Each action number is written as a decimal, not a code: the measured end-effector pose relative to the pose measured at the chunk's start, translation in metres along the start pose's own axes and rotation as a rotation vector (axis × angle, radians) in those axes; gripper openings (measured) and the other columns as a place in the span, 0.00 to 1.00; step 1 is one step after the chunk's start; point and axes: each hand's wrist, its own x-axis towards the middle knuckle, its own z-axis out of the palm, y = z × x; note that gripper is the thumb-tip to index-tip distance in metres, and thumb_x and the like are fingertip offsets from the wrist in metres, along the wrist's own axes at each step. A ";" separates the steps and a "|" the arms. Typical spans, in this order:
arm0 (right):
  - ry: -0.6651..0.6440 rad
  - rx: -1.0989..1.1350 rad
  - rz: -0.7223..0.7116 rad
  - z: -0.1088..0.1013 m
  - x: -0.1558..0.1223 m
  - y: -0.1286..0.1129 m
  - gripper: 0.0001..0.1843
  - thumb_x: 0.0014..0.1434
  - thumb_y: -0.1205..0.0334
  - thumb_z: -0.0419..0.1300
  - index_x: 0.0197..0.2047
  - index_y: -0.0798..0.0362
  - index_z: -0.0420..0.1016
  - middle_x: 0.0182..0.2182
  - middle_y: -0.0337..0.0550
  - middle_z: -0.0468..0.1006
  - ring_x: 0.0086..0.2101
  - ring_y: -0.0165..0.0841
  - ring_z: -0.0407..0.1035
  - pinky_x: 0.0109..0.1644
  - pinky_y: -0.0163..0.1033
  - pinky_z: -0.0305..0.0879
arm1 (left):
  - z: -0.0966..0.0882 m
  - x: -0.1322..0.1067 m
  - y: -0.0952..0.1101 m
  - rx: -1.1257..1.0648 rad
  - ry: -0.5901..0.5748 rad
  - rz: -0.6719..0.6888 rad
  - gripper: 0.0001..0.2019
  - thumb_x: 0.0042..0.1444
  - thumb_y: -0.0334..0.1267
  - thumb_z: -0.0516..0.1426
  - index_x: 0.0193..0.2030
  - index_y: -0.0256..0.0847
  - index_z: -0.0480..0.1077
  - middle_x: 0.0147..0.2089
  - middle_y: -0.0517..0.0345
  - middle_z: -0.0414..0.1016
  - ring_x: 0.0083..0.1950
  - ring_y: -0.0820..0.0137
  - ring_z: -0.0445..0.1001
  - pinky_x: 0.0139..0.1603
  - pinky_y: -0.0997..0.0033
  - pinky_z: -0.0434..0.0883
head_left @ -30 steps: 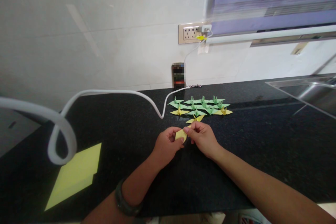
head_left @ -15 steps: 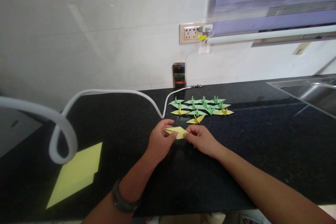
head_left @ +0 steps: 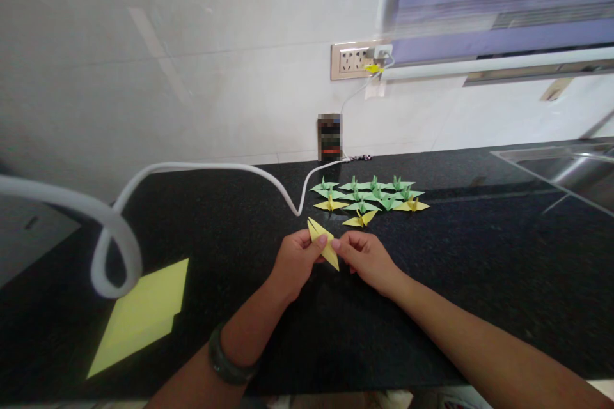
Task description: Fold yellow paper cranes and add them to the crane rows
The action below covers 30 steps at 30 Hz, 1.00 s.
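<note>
A folded piece of yellow origami paper is held above the dark counter, its split pointed end up and to the left, its other point down to the right. My left hand pinches its middle, thumb on top. At the right edge of the paper, my right hand is closed, thumb and fingertips gripping it. Just beyond the hands stands a yellow paper crane. Several green paper cranes are grouped in rows behind it, with a yellow crane at the left and another yellow crane at the right.
Yellow paper sheets lie at the left on the black counter. A thick white cable loops across the left side. Against the wall leans a blurred dark phone-like object, below a socket panel. A metal sink is at the right.
The folded yellow paper has turned from lying nearly level to slanting, its split end now up at the left. Both hands keep hold of it, and the left fingers have curled in.
</note>
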 end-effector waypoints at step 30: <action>-0.014 0.082 -0.036 -0.003 0.000 -0.004 0.11 0.48 0.55 0.56 0.27 0.55 0.68 0.20 0.36 0.66 0.18 0.22 0.57 0.19 0.28 0.56 | 0.003 -0.004 -0.001 -0.079 -0.104 -0.176 0.16 0.39 0.46 0.60 0.29 0.33 0.71 0.26 0.53 0.73 0.27 0.70 0.70 0.31 0.69 0.67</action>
